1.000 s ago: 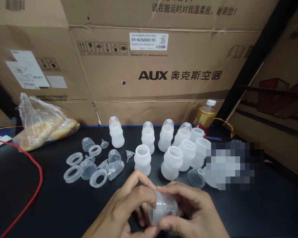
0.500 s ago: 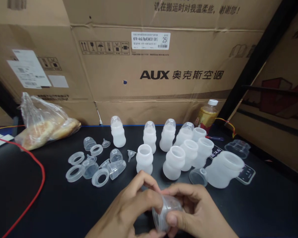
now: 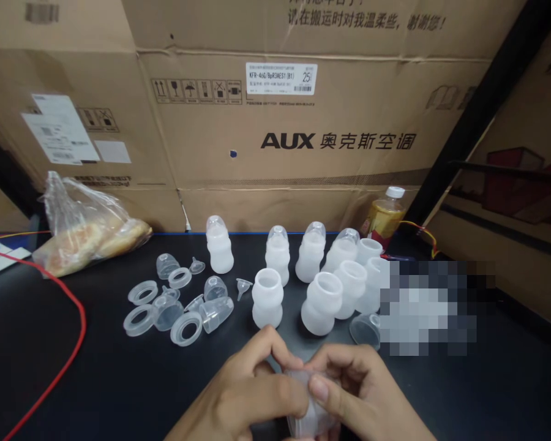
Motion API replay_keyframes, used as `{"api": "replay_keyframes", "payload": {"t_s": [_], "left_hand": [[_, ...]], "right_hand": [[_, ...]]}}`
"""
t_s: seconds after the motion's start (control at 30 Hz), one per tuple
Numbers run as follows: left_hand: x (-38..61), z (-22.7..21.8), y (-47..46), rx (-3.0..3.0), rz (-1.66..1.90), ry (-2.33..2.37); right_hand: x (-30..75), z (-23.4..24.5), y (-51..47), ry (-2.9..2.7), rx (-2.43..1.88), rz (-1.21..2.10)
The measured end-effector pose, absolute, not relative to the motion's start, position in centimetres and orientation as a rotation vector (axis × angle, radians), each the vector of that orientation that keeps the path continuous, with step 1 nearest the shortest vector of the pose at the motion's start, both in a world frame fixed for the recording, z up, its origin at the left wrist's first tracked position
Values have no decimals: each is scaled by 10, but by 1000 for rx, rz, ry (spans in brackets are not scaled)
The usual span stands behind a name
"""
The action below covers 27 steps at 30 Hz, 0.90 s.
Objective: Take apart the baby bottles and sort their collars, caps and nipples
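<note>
Low at the front centre, my left hand (image 3: 252, 389) and my right hand (image 3: 360, 383) grip a clear baby bottle cap (image 3: 305, 421) between them. Its lower part and several fingertips are hidden. Left-hand fingers curl over its near side, while my right thumb presses on its top. Just beyond stand open frosted baby bottles, one (image 3: 267, 300) left of centre and another (image 3: 322, 303) to its right. Loose on the left lie a collar ring (image 3: 186, 329), a clear cap (image 3: 217, 311) and a small funnel-shaped nipple (image 3: 243, 287), among several similar parts.
Several capped bottles (image 3: 219, 248) stand along the back by a large cardboard box (image 3: 202, 135). Bagged bread (image 3: 82, 245) and a red cable (image 3: 76, 312) are at left. A drink bottle (image 3: 386, 214) stands back right. Pixelation hides the area (image 3: 422, 309) at right.
My right thumb has shifted up onto the top of the cap, and my left fingers have moved across it. The cap is more covered and sits slightly lower.
</note>
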<state>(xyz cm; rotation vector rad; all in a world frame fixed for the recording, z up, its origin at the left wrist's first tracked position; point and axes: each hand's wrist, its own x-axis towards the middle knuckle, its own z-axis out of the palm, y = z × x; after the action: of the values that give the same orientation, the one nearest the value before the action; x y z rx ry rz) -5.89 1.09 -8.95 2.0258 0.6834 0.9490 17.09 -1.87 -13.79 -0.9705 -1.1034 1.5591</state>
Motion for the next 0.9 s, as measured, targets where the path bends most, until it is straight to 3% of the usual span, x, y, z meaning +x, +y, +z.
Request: {"api": "replay_keyframes", "payload": {"t_s": [0.23, 0.53, 0.7, 0.9], "left_hand": [[-54, -90, 9, 2053, 1007, 646], [-47, -75, 5, 1897, 1144, 639], [-53, -76, 9, 1926, 1080, 656], [-57, -76, 7, 1878, 966, 651]], "right_hand": [[168, -103, -26, -1212, -935, 1546], [174, -107, -21, -1378, -743, 1471], [172, -105, -18, -1310, -864, 1380], [173, -115, -18, -1187, -1035, 1509]]}}
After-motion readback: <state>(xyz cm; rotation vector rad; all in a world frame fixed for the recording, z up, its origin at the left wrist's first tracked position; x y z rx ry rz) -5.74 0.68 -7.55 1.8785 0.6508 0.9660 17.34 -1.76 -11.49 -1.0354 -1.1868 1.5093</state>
